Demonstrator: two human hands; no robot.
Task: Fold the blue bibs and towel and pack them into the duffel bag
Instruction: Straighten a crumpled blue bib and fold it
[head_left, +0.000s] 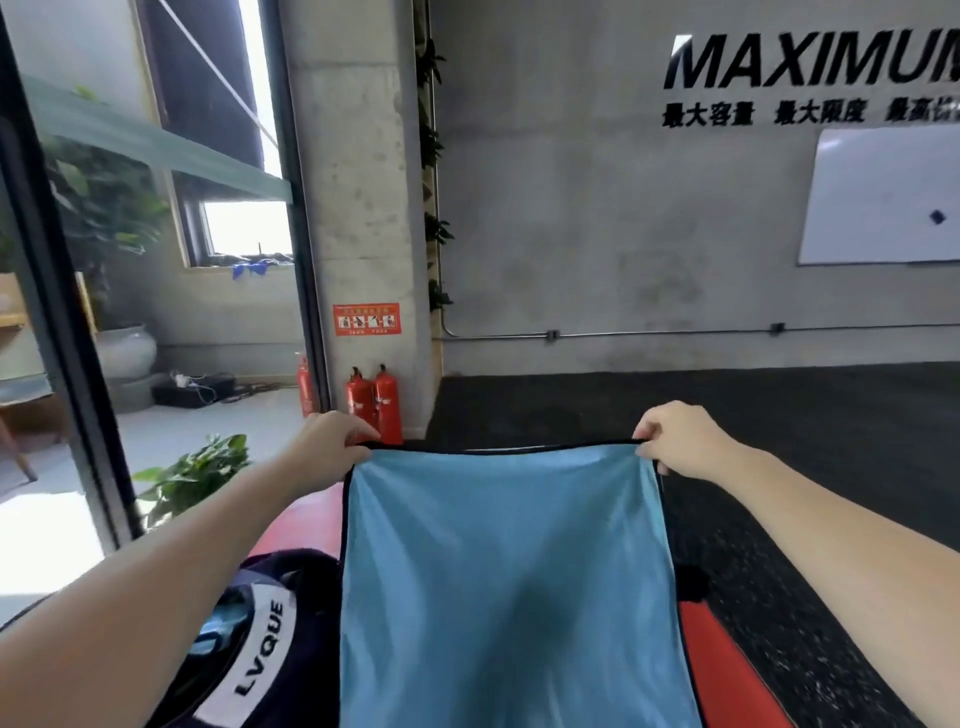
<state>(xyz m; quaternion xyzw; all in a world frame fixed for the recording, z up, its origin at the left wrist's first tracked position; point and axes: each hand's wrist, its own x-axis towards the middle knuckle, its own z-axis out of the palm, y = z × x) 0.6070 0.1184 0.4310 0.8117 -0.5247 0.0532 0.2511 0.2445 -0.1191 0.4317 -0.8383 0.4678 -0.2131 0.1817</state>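
The blue towel (509, 582) hangs spread flat in front of me, top edge level, black piping along its borders. Below it lies a red surface (727, 670). The dark duffel bag (270, 639) sits lower left, just beside the towel, white "LVQUE" band visible, blue fabric showing in its opening. My left hand (332, 441) pinches the towel's upper left corner. My right hand (680, 439) pinches the upper right corner.

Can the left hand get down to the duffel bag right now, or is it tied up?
Probably not yet: the left hand pinches a top corner of the blue cloth, as does the right hand. The duffel bag sits below the left forearm, otherwise unobstructed.
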